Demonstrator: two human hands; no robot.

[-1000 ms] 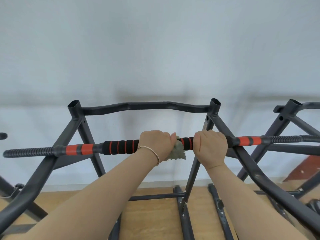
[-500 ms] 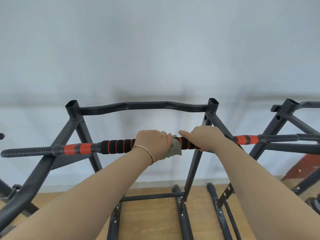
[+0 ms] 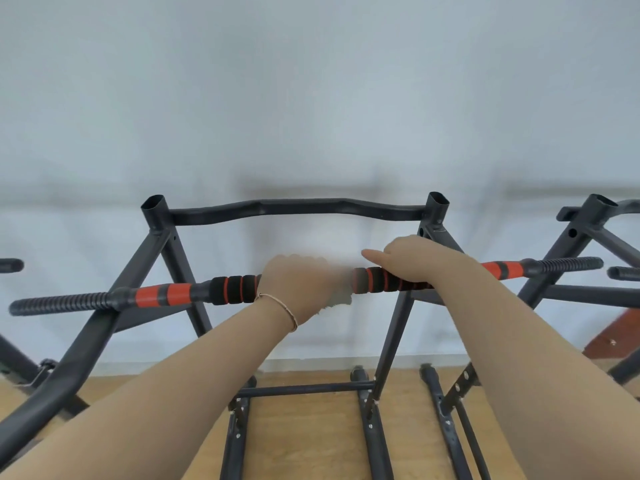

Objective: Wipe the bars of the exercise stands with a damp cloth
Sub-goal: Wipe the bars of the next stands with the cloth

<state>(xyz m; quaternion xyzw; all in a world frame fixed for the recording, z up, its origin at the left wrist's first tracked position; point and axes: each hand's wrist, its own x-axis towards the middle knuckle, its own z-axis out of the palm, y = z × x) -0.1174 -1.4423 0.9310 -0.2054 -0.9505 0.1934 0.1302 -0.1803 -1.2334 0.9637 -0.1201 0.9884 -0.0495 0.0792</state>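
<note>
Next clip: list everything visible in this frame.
padded bar: one, black foam with orange bands, across the centre
stand: one, dark grey, centre, carrying the bar
second stand: one, dark grey, right edge
bar end: one, black, left edge
cloth: one, greyish, blurred, on the bar's middle
floor: wooden, bottom
wall: white, behind
bracelet: one, thin, left wrist
left hand: grips the cloth round the bar
right hand: lies on the bar, one of its fingers straight

Room lies open above the padded bar (image 3: 235,289); rear crossbar (image 3: 298,206) and slanted legs (image 3: 397,334) fence it.
</note>
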